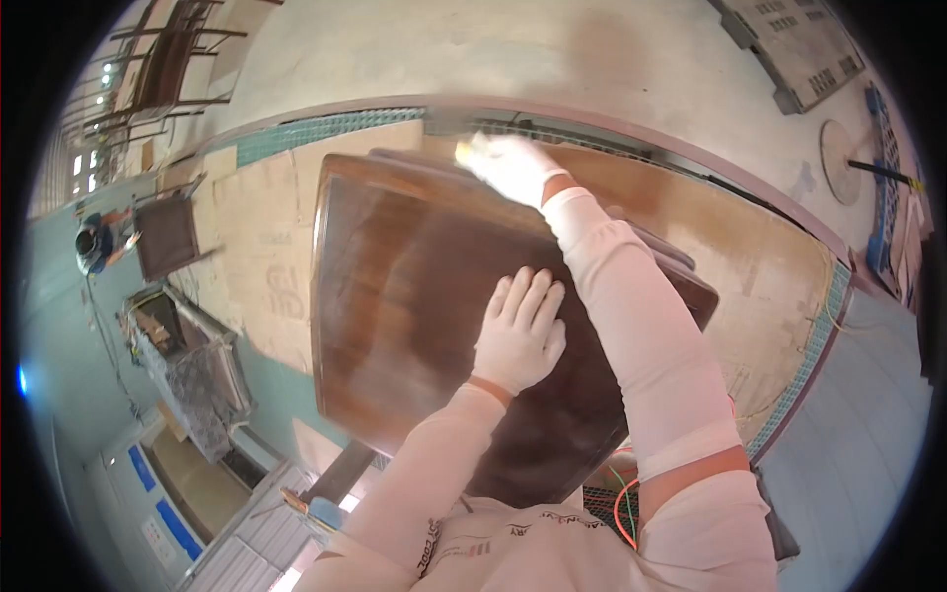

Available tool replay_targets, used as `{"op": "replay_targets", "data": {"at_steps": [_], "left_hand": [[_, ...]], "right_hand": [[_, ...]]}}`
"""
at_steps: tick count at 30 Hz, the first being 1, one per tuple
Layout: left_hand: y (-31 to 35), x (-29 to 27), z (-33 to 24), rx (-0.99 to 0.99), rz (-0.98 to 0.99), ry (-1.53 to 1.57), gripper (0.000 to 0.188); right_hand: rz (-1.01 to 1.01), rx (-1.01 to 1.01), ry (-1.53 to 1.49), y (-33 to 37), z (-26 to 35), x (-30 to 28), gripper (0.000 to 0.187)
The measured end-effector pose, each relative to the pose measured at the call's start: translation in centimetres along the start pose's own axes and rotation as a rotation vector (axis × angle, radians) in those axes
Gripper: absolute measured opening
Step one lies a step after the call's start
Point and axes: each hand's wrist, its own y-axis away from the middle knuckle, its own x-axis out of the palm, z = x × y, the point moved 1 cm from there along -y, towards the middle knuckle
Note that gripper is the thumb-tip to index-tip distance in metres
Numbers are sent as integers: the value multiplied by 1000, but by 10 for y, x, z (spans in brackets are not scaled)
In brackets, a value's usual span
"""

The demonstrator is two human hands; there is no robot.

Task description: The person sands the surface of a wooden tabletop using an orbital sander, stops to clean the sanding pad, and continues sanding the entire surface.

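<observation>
A large glossy dark-brown wooden panel (434,257), like a tabletop, lies in front of my body. My left hand (520,331), in a pale glove, rests flat on its middle with the fingers stretched out. Beyond the panel's far edge, my right hand (513,166), also gloved, is closed around something small and whitish-yellow (466,153). Motion and glare blur that thing, so its kind is not plain. Under the panel, the edge of a second brown board (671,252) shows at the right.
Cardboard sheets (261,237) cover the long bench beneath. At the left, another person (96,244) is beside a small brown table (166,235). A wrapped crate-like box (187,365) stands nearer. Orange and green hoses (623,503) hang by my right side. A grey pallet (799,44) lies far right.
</observation>
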Motion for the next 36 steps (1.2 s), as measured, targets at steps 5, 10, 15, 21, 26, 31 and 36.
{"op": "replay_targets", "data": {"at_steps": [5, 10, 15, 21, 26, 31, 36], "left_hand": [[-9, 1, 7, 26, -125, -33, 48], [-5, -2, 4, 28, -114, 19, 47], [-23, 8, 3, 68, -134, 95, 64], [-26, 24, 15, -629, 178, 1950, 38], [67, -87, 63, -397, 93, 1991, 54], [176, -176, 175, -912, -241, 1796, 35], [248, -189, 282, -979, -380, 1025, 30]], "right_hand": [[-718, -21, -288, 74, 87, -116, 32], [-945, 43, -358, 159, 96, -132, 41], [-838, 341, -749, 223, 75, -114, 64], [-925, 265, -510, 261, 94, -57, 50], [-704, 251, -322, 247, 162, 25, 24], [-368, -171, 108, 178, 208, 113, 31], [-642, -20, 816, 102, 164, 93, 41]]}}
